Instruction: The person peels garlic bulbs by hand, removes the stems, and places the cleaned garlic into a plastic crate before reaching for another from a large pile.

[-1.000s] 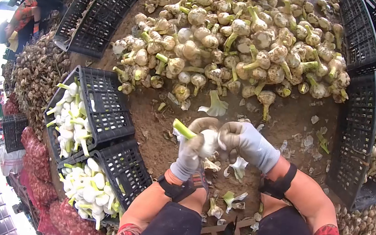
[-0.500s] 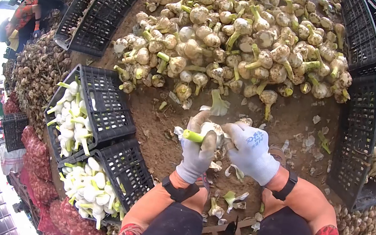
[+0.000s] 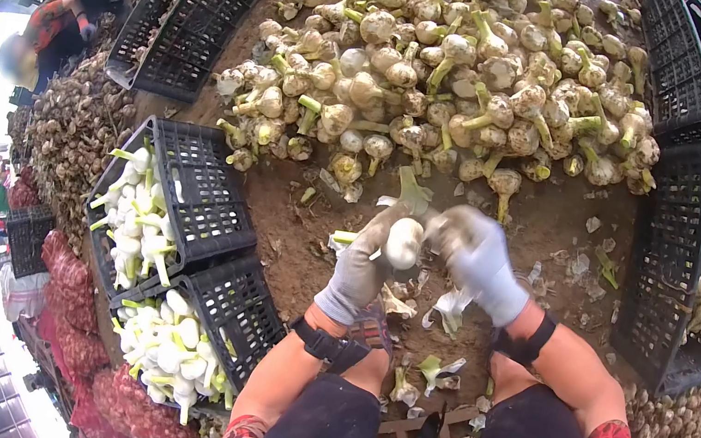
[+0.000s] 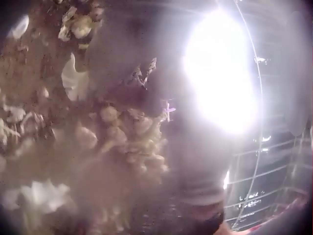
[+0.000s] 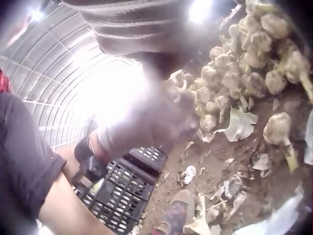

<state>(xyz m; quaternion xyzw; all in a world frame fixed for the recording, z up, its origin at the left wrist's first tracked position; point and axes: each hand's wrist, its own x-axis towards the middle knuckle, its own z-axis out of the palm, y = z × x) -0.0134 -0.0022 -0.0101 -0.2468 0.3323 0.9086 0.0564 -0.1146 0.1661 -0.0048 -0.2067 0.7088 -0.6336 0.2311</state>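
Observation:
A white garlic bulb (image 3: 403, 244) with a green stem (image 3: 344, 238) sits in my gloved left hand (image 3: 359, 267), between my thumb and fingers, the stem pointing left. Just right of the bulb is my gloved right hand (image 3: 477, 258), blurred by motion, its fingertips close beside the bulb; I cannot tell whether they pinch anything. In the right wrist view the left hand (image 5: 142, 128) is hazy against glare, and the right glove (image 5: 137, 27) fills the top. Below the hands, papery garlic skins (image 3: 450, 310) lie on the soil.
A large heap of untrimmed garlic (image 3: 450, 77) spreads ahead. At left, two tipped black crates (image 3: 202, 183) hold cleaned white bulbs (image 3: 169, 342). Another black crate (image 3: 657, 264) stands at right. Red mesh sacks (image 3: 73, 302) lie far left, with another person (image 3: 61, 27) beyond.
The bulb has turned in my left hand, its round white side now facing up. My right hand, touching the bulb before, has drawn slightly apart from it and is moving.

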